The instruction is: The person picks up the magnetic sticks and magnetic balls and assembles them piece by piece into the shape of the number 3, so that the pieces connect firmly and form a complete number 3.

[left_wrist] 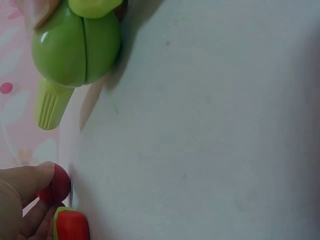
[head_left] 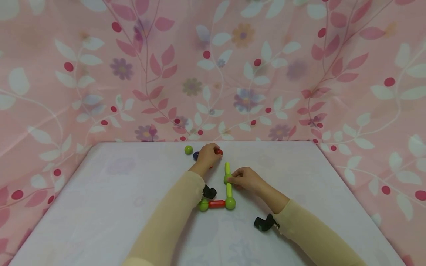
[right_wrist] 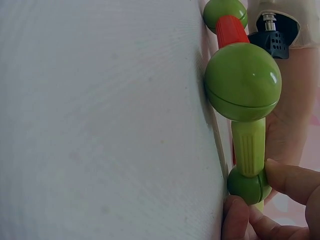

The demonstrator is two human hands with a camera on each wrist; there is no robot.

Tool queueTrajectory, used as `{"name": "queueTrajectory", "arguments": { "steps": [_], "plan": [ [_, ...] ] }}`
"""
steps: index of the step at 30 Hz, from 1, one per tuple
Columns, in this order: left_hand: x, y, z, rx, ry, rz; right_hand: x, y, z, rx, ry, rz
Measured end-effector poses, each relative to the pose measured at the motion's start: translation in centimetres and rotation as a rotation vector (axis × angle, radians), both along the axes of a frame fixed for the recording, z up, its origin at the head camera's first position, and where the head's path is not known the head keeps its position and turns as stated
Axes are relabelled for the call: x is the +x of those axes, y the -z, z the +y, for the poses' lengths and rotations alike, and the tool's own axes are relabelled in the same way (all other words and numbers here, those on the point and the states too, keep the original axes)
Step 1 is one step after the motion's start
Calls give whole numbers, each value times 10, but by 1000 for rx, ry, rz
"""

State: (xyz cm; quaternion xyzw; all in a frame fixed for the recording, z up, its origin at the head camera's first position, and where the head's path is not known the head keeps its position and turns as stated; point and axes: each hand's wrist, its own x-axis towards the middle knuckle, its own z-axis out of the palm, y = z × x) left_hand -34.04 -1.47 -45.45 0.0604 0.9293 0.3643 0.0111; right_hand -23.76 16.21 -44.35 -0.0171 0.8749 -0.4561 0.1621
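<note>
At the far side of the table my left hand pinches a red ball between thumb and fingers. A red piece with a green edge lies close beside those fingers in the left wrist view. My right hand pinches a green ball in an L-shaped chain of toy balls and rods. One yellow-green rod points away from that ball; another runs back to a green corner ball. From there a red rod leads left to another green ball, partly covered by the left sleeve.
Beyond the left hand lie a loose green ball and a dark blue ball, the latter partly hidden. Black wrist cameras stick out from both sleeves. A pink floral cloth hangs behind the white table.
</note>
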Motion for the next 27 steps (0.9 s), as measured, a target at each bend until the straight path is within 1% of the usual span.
{"name": "queueTrajectory", "arguments": {
  "steps": [5,8,12,15,18,23,27],
  "plan": [
    [3,-1,-2,-12,4,-2,0,1,0,-4,0,-3],
    [5,-2,-3,6,10,4,-1,2,0,-4,4,-7],
    [7,-4,-3,30,38,22,0,1,0,-8,14,-16],
    [9,-5,-3,52,59,19,0,1,0,-12,21,-22],
    [12,-6,-2,87,65,-7,1,1,0,-17,20,-24],
    [15,-8,0,154,58,-47,1,1,1,-21,6,-17],
    [17,-9,2,215,78,-79,0,1,1,-26,-5,0]
  ]
}}
